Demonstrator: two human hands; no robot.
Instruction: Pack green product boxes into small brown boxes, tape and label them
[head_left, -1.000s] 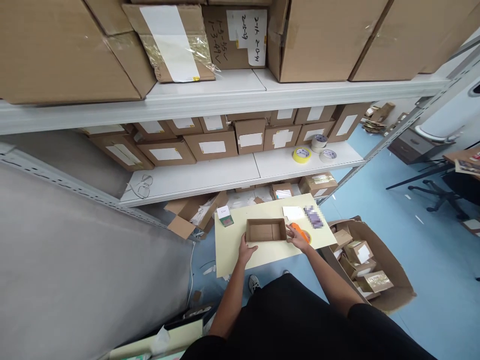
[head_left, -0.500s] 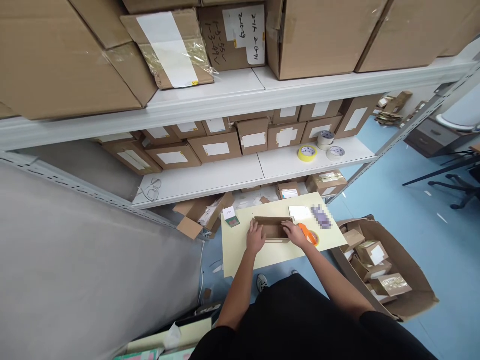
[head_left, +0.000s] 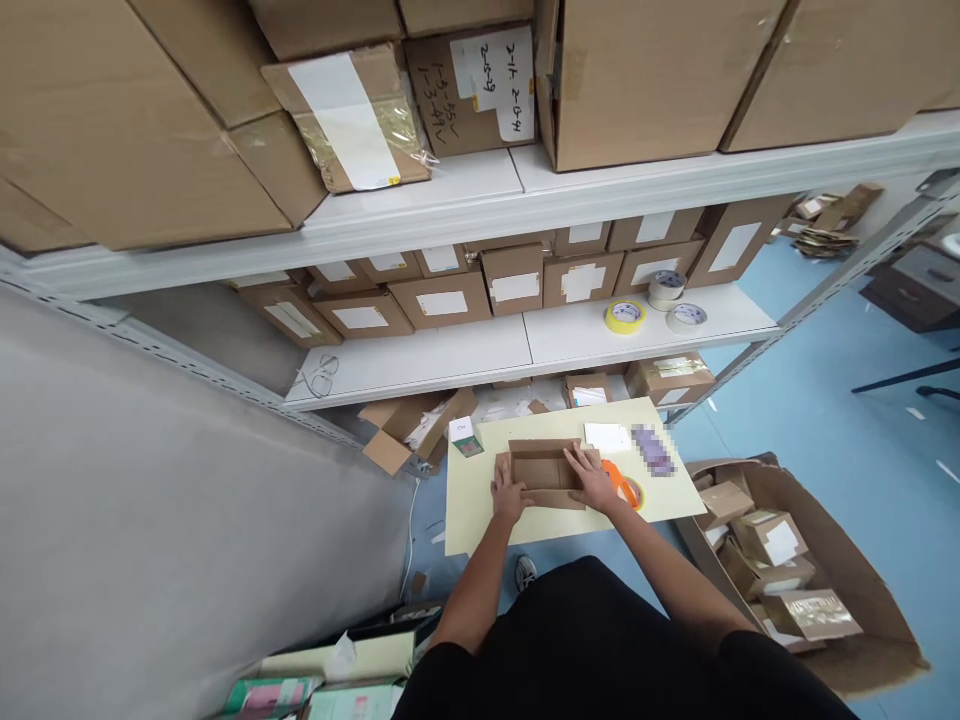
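A small cardboard box lies on the pale yellow tabletop, its top flaps folded outward and no contents visible inside. My left hand rests on its left end, fingers stretched over the flap and thumb along the front flap. At the opposite end my right hand is spread across the right flap, thumb toward the front corner. Just right of that hand is an orange tape dispenser with a yellow roll. A small green and white box stands at the table's left.
A white paper pad and a blurred purple item lie at the table's right. Behind is a shelf with cartons, tape rolls and glasses. A large carton of small boxes stands on the floor at right.
The box's flaps have opened outward, with the front flap now folded toward me. Both hands have shifted slightly down with it, and the view has tilted a little.
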